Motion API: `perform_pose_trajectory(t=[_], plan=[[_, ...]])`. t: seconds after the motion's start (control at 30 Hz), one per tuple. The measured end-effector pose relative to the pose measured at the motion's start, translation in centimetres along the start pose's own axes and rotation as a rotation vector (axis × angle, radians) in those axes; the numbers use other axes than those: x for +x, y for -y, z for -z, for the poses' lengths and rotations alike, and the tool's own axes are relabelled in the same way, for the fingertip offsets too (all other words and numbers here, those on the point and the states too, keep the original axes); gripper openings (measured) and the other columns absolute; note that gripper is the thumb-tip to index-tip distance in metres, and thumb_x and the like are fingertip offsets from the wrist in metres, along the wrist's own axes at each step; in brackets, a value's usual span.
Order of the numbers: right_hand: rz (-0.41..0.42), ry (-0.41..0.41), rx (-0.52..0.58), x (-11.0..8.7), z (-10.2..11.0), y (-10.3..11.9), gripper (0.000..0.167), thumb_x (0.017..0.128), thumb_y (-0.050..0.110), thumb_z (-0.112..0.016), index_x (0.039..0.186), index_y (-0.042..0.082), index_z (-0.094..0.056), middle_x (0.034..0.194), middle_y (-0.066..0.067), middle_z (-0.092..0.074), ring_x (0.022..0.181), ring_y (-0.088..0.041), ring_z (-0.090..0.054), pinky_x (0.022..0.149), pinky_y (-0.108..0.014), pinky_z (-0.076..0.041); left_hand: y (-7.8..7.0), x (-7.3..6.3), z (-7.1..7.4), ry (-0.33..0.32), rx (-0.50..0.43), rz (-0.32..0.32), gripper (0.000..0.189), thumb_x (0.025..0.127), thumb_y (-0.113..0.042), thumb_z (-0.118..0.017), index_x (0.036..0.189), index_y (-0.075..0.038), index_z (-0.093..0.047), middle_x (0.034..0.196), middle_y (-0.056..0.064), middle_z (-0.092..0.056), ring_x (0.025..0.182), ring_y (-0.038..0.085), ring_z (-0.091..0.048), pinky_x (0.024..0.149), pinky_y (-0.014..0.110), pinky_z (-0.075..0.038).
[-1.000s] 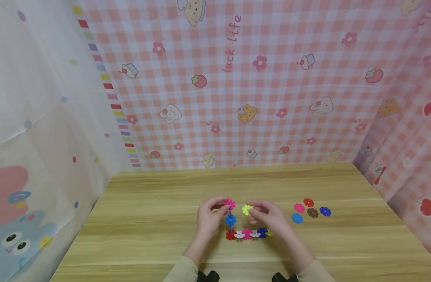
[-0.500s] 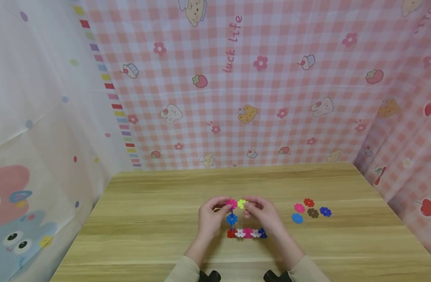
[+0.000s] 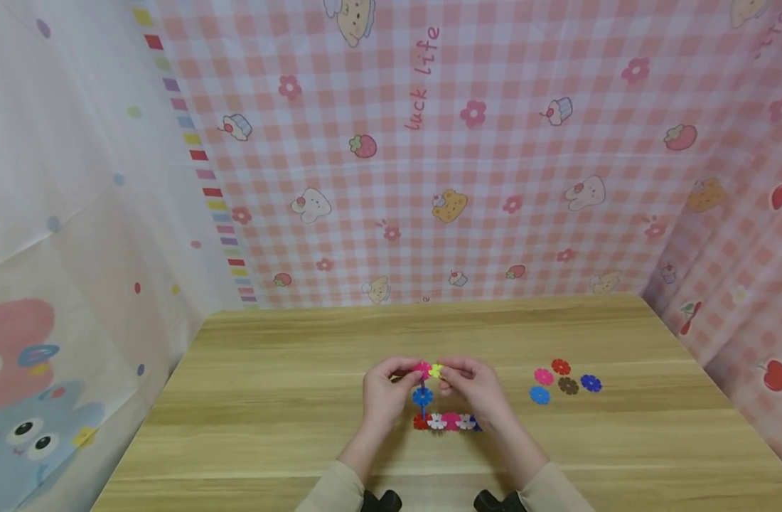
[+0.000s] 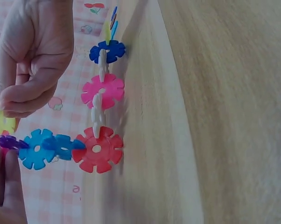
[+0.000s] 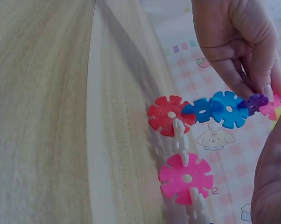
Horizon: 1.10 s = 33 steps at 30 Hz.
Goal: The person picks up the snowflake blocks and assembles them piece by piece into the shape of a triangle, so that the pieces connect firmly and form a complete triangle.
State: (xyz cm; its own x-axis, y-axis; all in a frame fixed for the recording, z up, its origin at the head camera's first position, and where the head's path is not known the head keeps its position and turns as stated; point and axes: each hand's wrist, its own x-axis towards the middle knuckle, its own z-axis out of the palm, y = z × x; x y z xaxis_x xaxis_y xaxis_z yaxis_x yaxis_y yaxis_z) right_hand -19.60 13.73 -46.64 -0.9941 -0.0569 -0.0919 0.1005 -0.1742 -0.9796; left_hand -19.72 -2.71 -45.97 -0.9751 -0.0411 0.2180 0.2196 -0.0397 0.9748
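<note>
My left hand [image 3: 383, 397] pinches a pink snowflake disc [image 3: 423, 370] at the top of a standing column. Below it are a purple disc [image 4: 12, 142], blue discs [image 4: 37, 149] and a red disc [image 4: 97, 150] at the base corner. A yellow snowflake disc [image 3: 436, 371] is pinched in my right hand [image 3: 479, 390], its edge against the pink one; how deep their slots mesh is hidden by fingers. From the red disc a row runs right along the table, with white discs [image 3: 437, 422], another pink disc [image 5: 186, 178] and a dark blue disc [image 4: 107, 51].
Loose discs lie on the wooden table [image 3: 269, 398] to the right of my hands: red [image 3: 560, 367], pink [image 3: 543, 377], light blue [image 3: 539, 395], brown [image 3: 568, 386] and dark blue [image 3: 591, 383]. A checked cloth [image 3: 391, 178] hangs behind the table.
My right hand has moved left with the yellow disc, from a gap away until it meets the pink disc. My left hand has kept its pinch, shifting only slightly.
</note>
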Motion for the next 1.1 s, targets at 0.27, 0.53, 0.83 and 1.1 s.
perform_pose_trajectory(t=[0.27, 0.53, 0.83, 1.1], plan=[[0.026, -0.025, 0.018, 0.0, 0.0, -0.4, 0.028, 0.095, -0.003, -0.061, 0.119, -0.017, -0.058, 0.089, -0.018, -0.068, 0.073, -0.015, -0.067, 0.07, -0.025, -0.058, 0.5, 0.4, 0.0, 0.047, 0.034, -0.027, 0.012, 0.083, 0.011, -0.072, 0.094, 0.008, -0.073, 0.094, 0.021, -0.071, 0.084, 0.032, -0.07, 0.071, 0.027, -0.059], [0.026, -0.039, -0.024, -0.2, 0.1, -1.0, 0.03, 0.094, 0.001, -0.064, 0.119, -0.015, -0.06, 0.084, -0.005, -0.067, 0.076, -0.014, -0.063, 0.069, -0.023, -0.056, 0.9, 0.3, 0.5, 0.159, 0.197, -0.121, 0.029, 0.082, -0.003, -0.079, 0.109, 0.002, -0.07, 0.1, 0.011, -0.071, 0.092, 0.024, -0.066, 0.084, 0.031, -0.056], [0.032, -0.061, -0.038, -0.1, 0.1, -1.0, 0.029, 0.096, 0.005, -0.063, 0.118, -0.014, -0.061, 0.083, -0.003, -0.066, 0.075, -0.013, -0.06, 0.07, -0.023, -0.054, 1.0, 0.3, -0.2, 0.164, 0.328, -0.186, 0.027, 0.079, 0.0, -0.081, 0.103, -0.009, -0.075, 0.098, 0.001, -0.067, 0.09, 0.017, -0.062, 0.083, 0.032, -0.056], [0.083, -0.009, -0.168, -0.7, 2.6, -0.8, 0.035, 0.098, 0.011, -0.062, 0.126, -0.011, -0.058, 0.106, -0.014, -0.069, 0.097, -0.027, -0.063, 0.083, -0.03, -0.054, 0.9, 0.4, -0.2, 0.122, 0.298, -0.201, 0.023, 0.077, 0.006, -0.08, 0.096, -0.006, -0.076, 0.094, 0.002, -0.067, 0.087, 0.017, -0.062, 0.082, 0.028, -0.056]])
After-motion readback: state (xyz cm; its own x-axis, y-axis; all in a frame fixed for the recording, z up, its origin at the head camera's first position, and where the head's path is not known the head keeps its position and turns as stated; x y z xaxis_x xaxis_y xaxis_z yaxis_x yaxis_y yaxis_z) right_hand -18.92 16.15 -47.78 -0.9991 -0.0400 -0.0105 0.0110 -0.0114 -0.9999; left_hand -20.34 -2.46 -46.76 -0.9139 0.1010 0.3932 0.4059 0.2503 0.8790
